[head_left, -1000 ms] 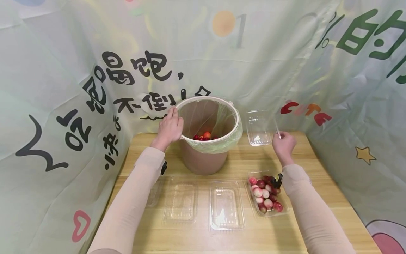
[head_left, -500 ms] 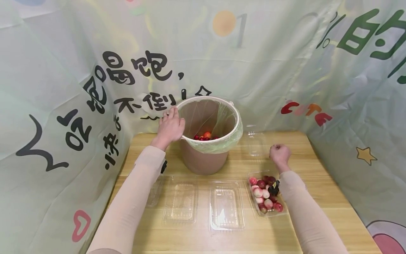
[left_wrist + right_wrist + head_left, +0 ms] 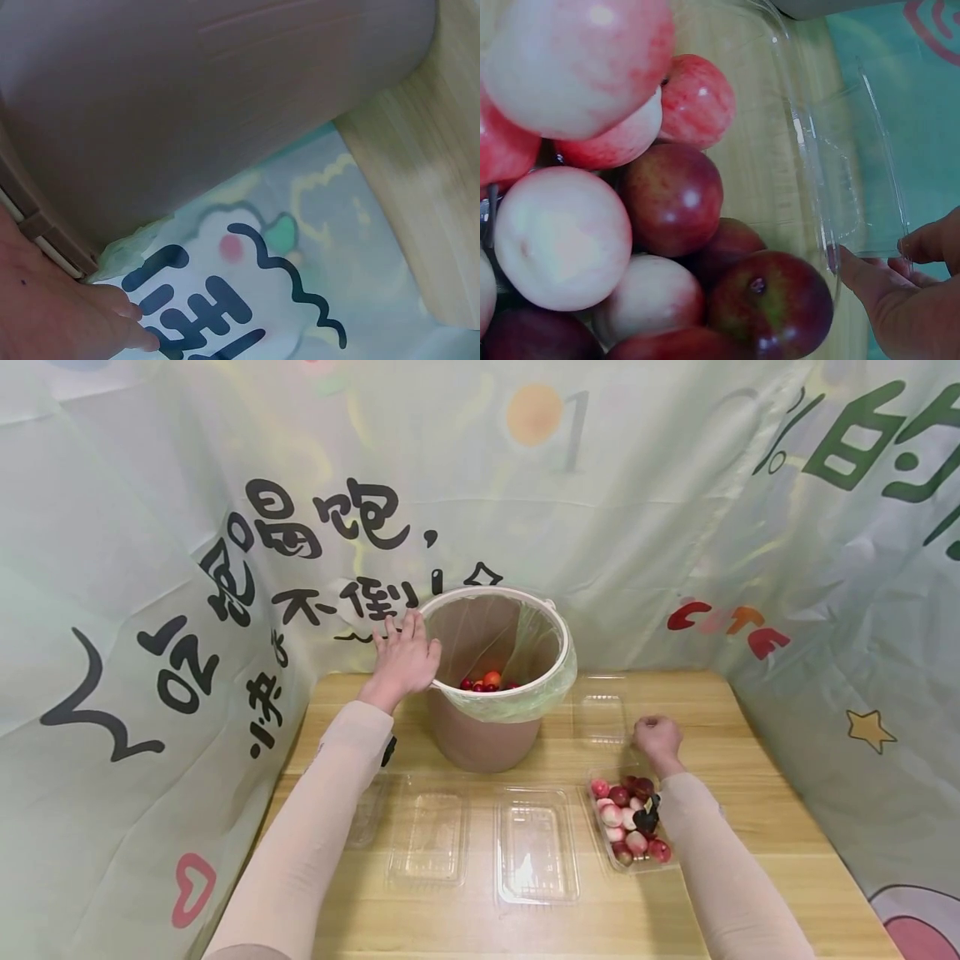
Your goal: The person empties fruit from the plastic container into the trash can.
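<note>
Brown plastic forms the bin, which is seen in the head view at the back of the wooden counter, lined with a green bag and holding a few red fruits at the bottom. The left hand is laid flat against the bin's rim, fingers spread and straight. The right hand is curled beside an empty clear tray lying flat near the bin, just behind the fruit tray filled with red and pale fruit. Two more empty trays are noted along the front edge.

From the left wrist view, the bin wall and liner edge are confirmed against the palm; no grip is closed around them.

From the right wrist view, the fingertips appear pinched on the clear tray's edge, though the transparent plastic makes contact hard to confirm. Piled fruit fills the foreground.

Risks: the thin tray could slip or buckle under a light pinch; the forearm lies over the fruit tray, so a careless sweep could scatter fruit; the bin, only steadied, could tip.
</note>
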A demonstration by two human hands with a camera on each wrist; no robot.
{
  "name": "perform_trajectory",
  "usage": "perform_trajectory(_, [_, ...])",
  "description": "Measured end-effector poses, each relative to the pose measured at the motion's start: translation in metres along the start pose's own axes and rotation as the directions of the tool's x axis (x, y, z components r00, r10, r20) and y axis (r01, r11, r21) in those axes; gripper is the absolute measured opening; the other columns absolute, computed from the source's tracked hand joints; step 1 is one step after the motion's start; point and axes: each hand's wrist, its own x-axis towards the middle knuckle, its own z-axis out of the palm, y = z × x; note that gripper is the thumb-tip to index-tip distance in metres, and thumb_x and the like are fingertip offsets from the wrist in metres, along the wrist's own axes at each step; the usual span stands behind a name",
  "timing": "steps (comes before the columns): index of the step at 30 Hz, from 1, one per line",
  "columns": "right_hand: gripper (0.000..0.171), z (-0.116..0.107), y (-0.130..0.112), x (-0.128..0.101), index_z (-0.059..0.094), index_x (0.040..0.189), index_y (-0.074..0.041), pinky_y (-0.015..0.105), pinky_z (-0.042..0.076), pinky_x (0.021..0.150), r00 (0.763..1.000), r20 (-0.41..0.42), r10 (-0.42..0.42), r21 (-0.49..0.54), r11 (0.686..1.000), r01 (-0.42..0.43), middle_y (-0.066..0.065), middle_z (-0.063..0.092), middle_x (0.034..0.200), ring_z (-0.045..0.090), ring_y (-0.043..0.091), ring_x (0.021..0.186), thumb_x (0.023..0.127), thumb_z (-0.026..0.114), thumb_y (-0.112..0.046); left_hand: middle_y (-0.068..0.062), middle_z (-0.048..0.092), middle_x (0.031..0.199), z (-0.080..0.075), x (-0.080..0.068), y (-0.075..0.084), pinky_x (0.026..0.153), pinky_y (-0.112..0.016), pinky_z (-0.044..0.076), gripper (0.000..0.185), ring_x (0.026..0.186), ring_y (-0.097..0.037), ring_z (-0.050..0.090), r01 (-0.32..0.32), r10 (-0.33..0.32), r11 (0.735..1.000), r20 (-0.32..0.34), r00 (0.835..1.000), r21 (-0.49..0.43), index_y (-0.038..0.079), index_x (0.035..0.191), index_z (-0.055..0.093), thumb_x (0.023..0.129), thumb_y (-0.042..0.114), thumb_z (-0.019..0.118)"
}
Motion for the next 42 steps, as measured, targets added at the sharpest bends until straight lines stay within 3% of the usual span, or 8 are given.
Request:
perform_trajectory(8, [0.052,0.000,0.004,0.000,0.056,0.141,0.012,0.055,0.044,0.115,0.999,0.049,0.000,-0.033,0.999,0.002,0.036,0.058,0.142,0.049,0.049,0.133,0.098,0.042,-0.013,-0.022,0.005,0.177,0.002,0.001,-0.001,0.127,-0.073,-0.008,0.074,0.160,-0.056,-0.005,-0.001,0.001,1.000,-0.004,1.000,-0.026,-0.004,0.167,0.010,0.110,0.042,0.022])
perform_trajectory(11, [0.052,-0.001,0.005,0.000,0.056,0.142,0.013,0.042,0.052,0.099,0.998,0.064,-0.017,-0.065,0.998,0.021,0.035,0.059,0.140,0.055,0.043,0.123,0.099,0.043,-0.015,-0.022,0.006,0.177,0.002,0.001,-0.001,0.127,-0.073,-0.006,0.074,0.160,-0.056,-0.004,-0.001,0.001,1.000,-0.009,1.000,-0.025,-0.004,0.166,0.011,0.110,0.042,0.023])
perform_trajectory(15, [0.052,-0.005,0.009,-0.002,0.057,0.138,0.017,0.025,0.053,0.075,0.994,0.081,-0.075,-0.092,0.992,0.082,0.038,0.064,0.131,0.073,0.031,0.096,0.099,0.044,-0.015,-0.022,0.006,0.177,0.002,0.001,-0.001,0.127,-0.073,-0.005,0.073,0.160,-0.056,-0.003,0.002,-0.002,1.000,-0.010,1.000,-0.025,-0.005,0.166,0.011,0.110,0.041,0.023])
perform_trajectory(18, [0.049,-0.011,0.014,-0.005,0.062,0.129,0.019,0.030,0.057,0.074,0.991,0.059,-0.122,-0.119,0.985,0.129,0.039,0.069,0.120,0.077,0.032,0.083,0.099,0.043,-0.014,-0.022,0.006,0.177,0.001,0.002,-0.001,0.127,-0.073,-0.004,0.073,0.160,-0.055,-0.002,0.003,-0.003,1.000,-0.007,1.000,-0.030,-0.005,0.166,0.011,0.110,0.041,0.023])
perform_trajectory(23, [0.040,-0.025,0.022,-0.009,0.072,0.109,0.015,0.051,0.053,0.085,0.981,-0.051,-0.186,-0.169,0.970,0.175,0.030,0.075,0.094,0.070,0.044,0.092,0.097,0.045,-0.012,-0.022,0.005,0.177,0.001,0.001,0.000,0.128,-0.073,-0.003,0.074,0.161,-0.054,-0.002,0.005,-0.006,0.999,-0.007,1.000,-0.041,-0.004,0.166,0.010,0.110,0.041,0.024])
perform_trajectory(27, [0.037,-0.036,0.030,-0.015,0.075,0.103,0.012,0.049,0.050,0.080,0.974,-0.087,-0.209,-0.181,0.965,0.191,0.023,0.076,0.081,0.068,0.045,0.090,0.097,0.048,-0.012,-0.022,0.005,0.177,0.001,0.001,0.000,0.128,-0.073,-0.002,0.073,0.161,-0.054,-0.002,0.004,-0.005,0.999,-0.008,1.000,-0.049,-0.005,0.166,0.010,0.110,0.041,0.023])
perform_trajectory(34, [0.041,-0.053,0.050,-0.032,0.071,0.111,0.015,0.035,0.050,0.072,0.968,0.053,-0.244,-0.220,0.943,0.250,0.032,0.073,0.102,0.067,0.036,0.087,0.101,0.061,-0.023,-0.022,0.006,0.177,0.001,0.001,0.000,0.127,-0.074,-0.001,0.073,0.161,-0.054,-0.001,0.002,-0.003,0.999,-0.012,1.000,-0.053,-0.005,0.166,0.011,0.110,0.040,0.023])
perform_trajectory(42, [0.048,-0.057,0.072,-0.062,0.064,0.127,0.014,0.024,0.055,0.065,0.963,0.175,-0.203,-0.147,0.962,0.230,0.032,0.073,0.112,0.069,0.016,0.077,0.106,0.058,-0.029,-0.022,0.007,0.177,0.002,0.001,-0.001,0.128,-0.073,0.000,0.072,0.161,-0.054,0.001,0.003,-0.004,0.999,-0.016,1.000,-0.051,-0.005,0.166,0.012,0.110,0.039,0.023])
